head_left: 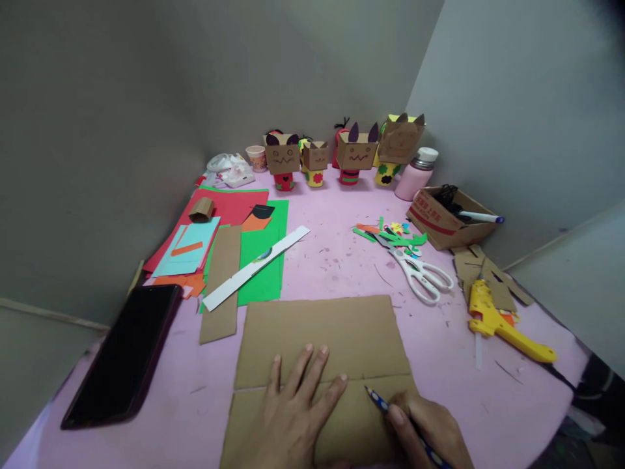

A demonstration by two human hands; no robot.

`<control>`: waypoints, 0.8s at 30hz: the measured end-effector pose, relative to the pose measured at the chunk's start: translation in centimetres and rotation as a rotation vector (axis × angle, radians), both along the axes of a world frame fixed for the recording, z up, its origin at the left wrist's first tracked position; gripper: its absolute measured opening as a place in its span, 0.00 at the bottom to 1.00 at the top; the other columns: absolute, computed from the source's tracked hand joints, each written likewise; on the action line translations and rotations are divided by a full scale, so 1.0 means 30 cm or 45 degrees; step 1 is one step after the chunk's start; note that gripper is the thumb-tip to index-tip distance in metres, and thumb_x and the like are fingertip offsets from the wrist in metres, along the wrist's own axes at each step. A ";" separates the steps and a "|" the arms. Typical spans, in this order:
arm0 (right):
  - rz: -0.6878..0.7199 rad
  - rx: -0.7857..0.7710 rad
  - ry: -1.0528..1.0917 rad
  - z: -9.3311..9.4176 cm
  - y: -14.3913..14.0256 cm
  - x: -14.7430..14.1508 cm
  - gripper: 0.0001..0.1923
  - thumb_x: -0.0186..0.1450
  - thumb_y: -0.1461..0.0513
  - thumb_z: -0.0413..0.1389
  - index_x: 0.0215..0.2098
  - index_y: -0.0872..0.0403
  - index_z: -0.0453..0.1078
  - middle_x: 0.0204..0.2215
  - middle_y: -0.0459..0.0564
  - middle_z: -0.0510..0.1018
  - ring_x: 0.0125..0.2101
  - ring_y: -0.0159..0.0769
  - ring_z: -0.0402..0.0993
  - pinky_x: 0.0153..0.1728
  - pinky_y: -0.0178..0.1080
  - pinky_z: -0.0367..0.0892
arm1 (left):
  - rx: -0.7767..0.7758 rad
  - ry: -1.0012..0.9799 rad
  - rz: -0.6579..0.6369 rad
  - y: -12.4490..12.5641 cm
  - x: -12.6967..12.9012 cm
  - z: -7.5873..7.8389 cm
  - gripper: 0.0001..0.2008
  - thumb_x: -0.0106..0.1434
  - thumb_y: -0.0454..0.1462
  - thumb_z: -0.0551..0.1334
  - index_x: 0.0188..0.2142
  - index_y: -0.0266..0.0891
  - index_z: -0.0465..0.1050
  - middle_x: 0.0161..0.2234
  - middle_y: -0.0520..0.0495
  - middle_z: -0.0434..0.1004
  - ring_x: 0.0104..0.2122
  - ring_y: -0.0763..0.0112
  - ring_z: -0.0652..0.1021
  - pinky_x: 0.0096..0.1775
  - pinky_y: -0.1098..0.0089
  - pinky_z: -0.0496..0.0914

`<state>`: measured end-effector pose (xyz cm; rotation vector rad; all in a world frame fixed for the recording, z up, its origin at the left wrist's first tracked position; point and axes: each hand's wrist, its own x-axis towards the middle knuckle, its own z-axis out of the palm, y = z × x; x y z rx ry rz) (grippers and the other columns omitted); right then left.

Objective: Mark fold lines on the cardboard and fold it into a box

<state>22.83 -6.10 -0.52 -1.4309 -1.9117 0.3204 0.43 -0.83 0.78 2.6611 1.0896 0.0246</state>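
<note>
A brown cardboard sheet point(332, 332) lies flat on the pink table point(342, 260) in front of me. My left hand point(293, 410) presses on its near part, fingers spread. My right hand point(432, 430) grips a blue patterned pencil point(378, 398) whose tip touches the cardboard at the right end of a crease or drawn line running across the sheet.
A white ruler point(256, 267) lies over green paper point(261, 260), beside a cardboard strip point(222, 286) and a dark phone point(127, 352) at left. White scissors point(420, 273), a yellow glue gun point(502, 322) and a small box point(449, 218) sit at right. Several cardboard-headed figures point(356, 156) line the back.
</note>
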 end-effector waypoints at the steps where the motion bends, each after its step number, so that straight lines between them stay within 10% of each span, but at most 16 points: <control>1: -0.004 -0.001 0.008 0.001 -0.002 0.001 0.19 0.73 0.58 0.40 0.24 0.50 0.58 0.16 0.39 0.66 0.16 0.26 0.65 0.21 0.30 0.58 | -0.005 -0.002 0.000 0.000 0.001 0.002 0.48 0.47 0.52 0.71 0.64 0.55 0.50 0.65 0.35 0.49 0.60 0.32 0.58 0.48 0.26 0.57; 11: -0.031 -0.019 0.070 -0.003 -0.005 -0.030 0.20 0.73 0.57 0.40 0.24 0.51 0.58 0.16 0.39 0.65 0.16 0.26 0.64 0.21 0.30 0.57 | -0.077 -0.090 0.133 -0.019 0.004 -0.003 0.73 0.42 0.48 0.74 0.62 0.44 0.10 0.66 0.37 0.47 0.63 0.42 0.54 0.55 0.32 0.53; 24: 0.151 0.276 0.085 -0.026 0.070 -0.212 0.19 0.73 0.59 0.36 0.24 0.50 0.55 0.15 0.39 0.65 0.16 0.26 0.62 0.21 0.32 0.54 | 0.002 -0.211 0.211 -0.032 -0.007 -0.016 0.53 0.52 0.35 0.61 0.65 0.39 0.22 0.63 0.35 0.56 0.63 0.51 0.58 0.58 0.37 0.53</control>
